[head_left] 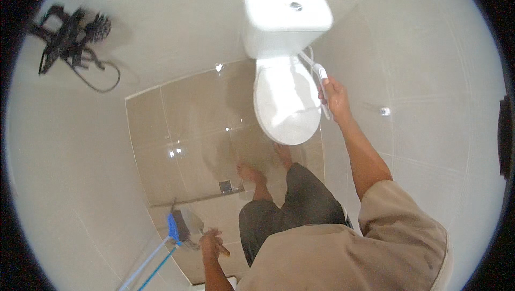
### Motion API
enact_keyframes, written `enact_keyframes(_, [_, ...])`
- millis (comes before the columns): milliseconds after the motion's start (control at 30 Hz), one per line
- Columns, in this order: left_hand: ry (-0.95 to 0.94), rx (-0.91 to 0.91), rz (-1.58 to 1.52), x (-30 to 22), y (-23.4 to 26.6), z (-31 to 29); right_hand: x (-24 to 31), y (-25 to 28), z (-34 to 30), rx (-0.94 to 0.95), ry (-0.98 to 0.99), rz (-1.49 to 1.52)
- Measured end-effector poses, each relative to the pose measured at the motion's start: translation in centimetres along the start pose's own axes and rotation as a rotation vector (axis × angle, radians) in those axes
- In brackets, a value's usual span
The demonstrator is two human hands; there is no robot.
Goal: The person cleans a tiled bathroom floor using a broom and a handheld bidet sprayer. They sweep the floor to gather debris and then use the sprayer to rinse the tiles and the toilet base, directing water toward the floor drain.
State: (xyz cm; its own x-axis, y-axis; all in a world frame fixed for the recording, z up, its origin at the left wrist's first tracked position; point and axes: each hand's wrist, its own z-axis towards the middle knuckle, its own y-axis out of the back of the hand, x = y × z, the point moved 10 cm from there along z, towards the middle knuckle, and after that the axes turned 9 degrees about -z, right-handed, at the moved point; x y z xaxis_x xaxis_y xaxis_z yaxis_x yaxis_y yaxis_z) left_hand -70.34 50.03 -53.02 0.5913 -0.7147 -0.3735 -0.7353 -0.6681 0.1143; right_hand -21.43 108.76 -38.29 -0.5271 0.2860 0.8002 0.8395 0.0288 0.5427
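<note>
Head view: nearest me, at lower left, my left hand (213,237) is closed around a brown-handled tool (224,251), its head too blurred to tell. Just beside it stands a blue broom (173,227), near the tiled wall. Farther forward, my right hand (335,98) grips a white bidet sprayer (322,74) along the right side of the toilet's closed lid (287,103). Beyond rises the white cistern (288,15); a black shower fixture (67,39) hangs at upper left.

Shower set (70,39): black, on wall (177,33), upper left.
Drain (225,186): square, dark, in tiled floor (193,114).
Broom (173,229): blue head, light-blue pole; teal pole (158,268) alongside.
</note>
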Motion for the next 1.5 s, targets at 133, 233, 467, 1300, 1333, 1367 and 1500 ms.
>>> enact_keyframes(133, [-0.070, -0.050, -0.045, -1.2, 0.7, -3.6, 0.0, 7.9, 1.7, -0.142, -0.105, 0.274])
enact_keyframes(233, [-0.112, -0.053, -0.054, -3.3, -1.0, -7.7, 0.1, 12.5, 4.3, -0.144, -0.093, 0.335])
enact_keyframes(467, [-0.201, -0.100, 0.089, -2.2, -3.6, -11.4, 2.7, 20.5, 9.9, -0.163, -0.097, 0.275])
enact_keyframes(1300, [-0.384, -0.308, 0.437, 1.2, -12.2, -21.1, 5.2, 25.2, 20.4, -0.093, 0.133, 0.465])
enact_keyframes(1333, [-0.378, -0.305, 0.442, 1.2, -12.3, -21.1, 5.1, 25.0, 20.6, -0.069, 0.134, 0.452])
enact_keyframes(1367, [-0.376, -0.306, 0.439, 1.2, -12.3, -21.1, 4.9, 24.8, 20.7, -0.045, 0.135, 0.438])
enact_keyframes(1500, [-0.385, -0.308, 0.430, 0.8, -12.3, -21.5, 2.9, 24.7, 21.3, -0.081, 0.036, 0.267])
